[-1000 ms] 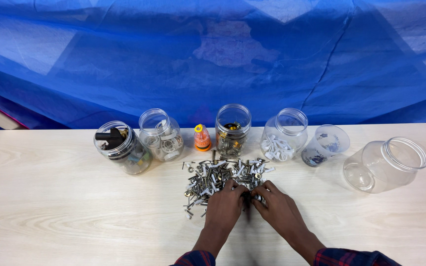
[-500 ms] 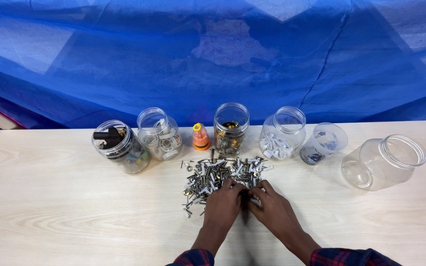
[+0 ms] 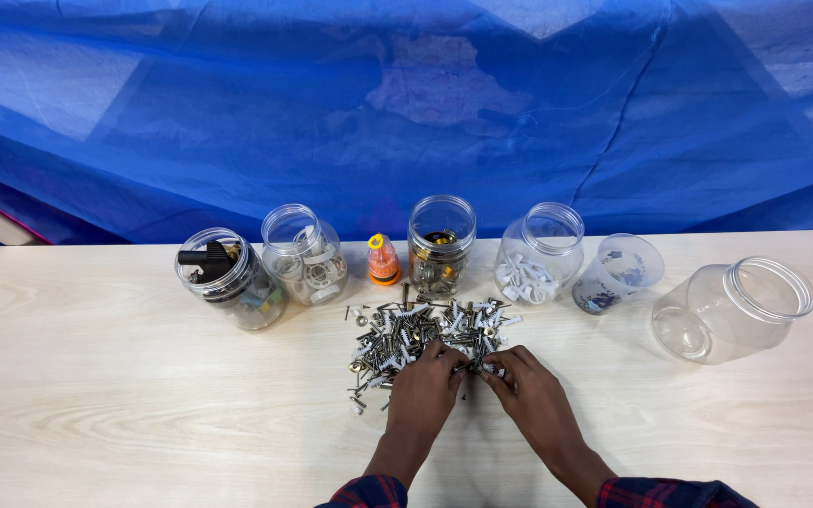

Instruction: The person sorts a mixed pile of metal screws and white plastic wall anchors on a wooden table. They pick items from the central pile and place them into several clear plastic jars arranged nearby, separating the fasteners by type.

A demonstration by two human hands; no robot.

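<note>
On the wooden table (image 3: 96,395), both hands dig into the near edge of the screw pile (image 3: 416,339). Left hand (image 3: 422,390) and right hand (image 3: 529,390) have fingers curled, fingertips pinching small screws between them; pile lies just ahead of the fingers.

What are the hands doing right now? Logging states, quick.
Left hand: fingers curled into the screw pile; a grip cannot be told.
Right hand: fingertips pinched at the pile's near edge; what they hold cannot be told.

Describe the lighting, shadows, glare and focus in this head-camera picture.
Head view: even, soft light, sharp throughout; faint shadows under the left hand and right hand at the pile of screws; small highlights on the empty clear jar; pale washed-out patches on the blue sheet; the wooden table edge bows slightly, wide-lens distortion.
</note>
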